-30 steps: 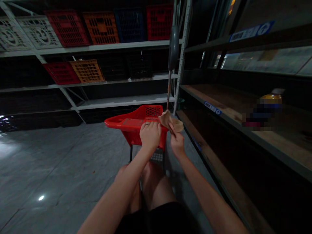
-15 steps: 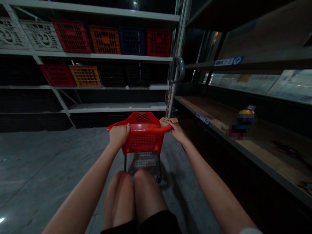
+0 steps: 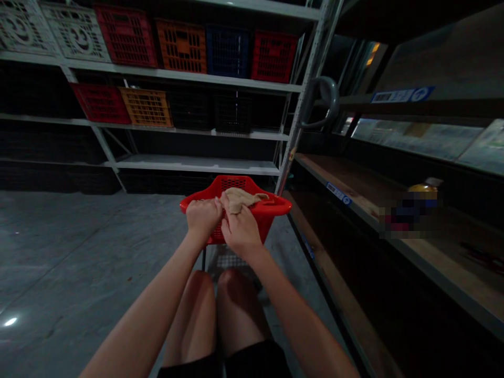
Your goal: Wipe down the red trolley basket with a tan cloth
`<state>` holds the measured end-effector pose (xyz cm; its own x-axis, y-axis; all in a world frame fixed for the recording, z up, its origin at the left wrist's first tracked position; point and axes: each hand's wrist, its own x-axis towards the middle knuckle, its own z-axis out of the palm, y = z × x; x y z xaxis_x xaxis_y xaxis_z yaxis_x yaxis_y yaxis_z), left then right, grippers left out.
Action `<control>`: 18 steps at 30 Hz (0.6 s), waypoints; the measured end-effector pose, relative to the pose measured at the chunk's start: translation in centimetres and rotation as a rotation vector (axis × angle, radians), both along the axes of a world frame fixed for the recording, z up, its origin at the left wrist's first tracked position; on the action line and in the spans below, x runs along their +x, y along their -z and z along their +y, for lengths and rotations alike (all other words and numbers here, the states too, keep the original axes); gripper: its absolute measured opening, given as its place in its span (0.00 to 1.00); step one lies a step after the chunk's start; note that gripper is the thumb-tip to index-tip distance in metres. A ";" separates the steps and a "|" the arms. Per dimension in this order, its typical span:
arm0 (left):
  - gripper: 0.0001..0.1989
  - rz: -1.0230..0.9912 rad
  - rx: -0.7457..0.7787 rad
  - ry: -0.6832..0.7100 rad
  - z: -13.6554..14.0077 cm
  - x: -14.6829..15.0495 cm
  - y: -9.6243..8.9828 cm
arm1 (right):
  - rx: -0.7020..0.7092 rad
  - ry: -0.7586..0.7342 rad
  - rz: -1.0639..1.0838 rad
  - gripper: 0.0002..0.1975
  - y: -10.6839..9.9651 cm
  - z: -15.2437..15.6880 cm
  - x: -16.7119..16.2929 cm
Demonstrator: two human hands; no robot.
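Observation:
A small red shopping cart (image 3: pixel 273 207) stands in front of my knees, its handle side towards me. My left hand (image 3: pixel 203 215) is wrapped round the left part of its red handle. Right beside it, my right hand (image 3: pixel 241 231) presses a crumpled beige cloth (image 3: pixel 240 198) against the middle of the handle, with its fingers closed on the cloth. The two hands almost touch. The cloth covers part of the handle, and my hands and forearms hide much of the basket.
White metal shelving (image 3: pixel 197 165) with coloured plastic crates (image 3: pixel 181 47) runs across the back. At right, a wooden shelf (image 3: pixel 354 181) carries a pixelated bottle-like item with a yellow top (image 3: pixel 423 190). A grey loop handle (image 3: pixel 325 102) rises by the rack post. Grey concrete floor (image 3: pixel 71 241) lies at left.
My right hand has slid the cloth leftward along the handle from its right end to the middle, close to my left hand. My left hand keeps its hold. The view has shifted slightly.

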<state>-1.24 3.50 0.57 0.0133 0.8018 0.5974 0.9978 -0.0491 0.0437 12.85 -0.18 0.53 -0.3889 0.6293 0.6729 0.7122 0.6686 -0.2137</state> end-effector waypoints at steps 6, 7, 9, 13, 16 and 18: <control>0.30 -0.026 0.018 0.006 -0.4 -0.5 0.1 | 0.030 0.132 0.018 0.30 1.2 0.1 3.6; 0.30 -0.031 0.017 0.006 -0.4 -0.5 0.1 | 0.046 0.152 0.003 0.29 1.8 0.1 5.2; 0.30 -0.044 0.014 0.006 -0.4 -0.5 0.2 | 0.052 0.218 -0.003 0.27 2.6 0.6 8.5; 0.30 -0.069 0.032 0.013 -0.3 -0.2 0.3 | -0.049 0.311 0.033 0.26 1.8 3.5 13.8; 0.30 -0.077 0.027 0.012 -0.3 0.4 0.1 | -0.220 0.312 0.044 0.26 0.6 6.1 15.9; 0.30 -0.086 0.007 0.010 -0.3 0.8 -0.1 | -0.264 0.322 0.060 0.27 0.4 6.8 16.2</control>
<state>-0.43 3.15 0.69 -0.0308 0.7974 0.6026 0.9898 -0.0596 0.1293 29.03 6.61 0.15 -0.1092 0.8659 0.4881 0.8571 0.3307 -0.3949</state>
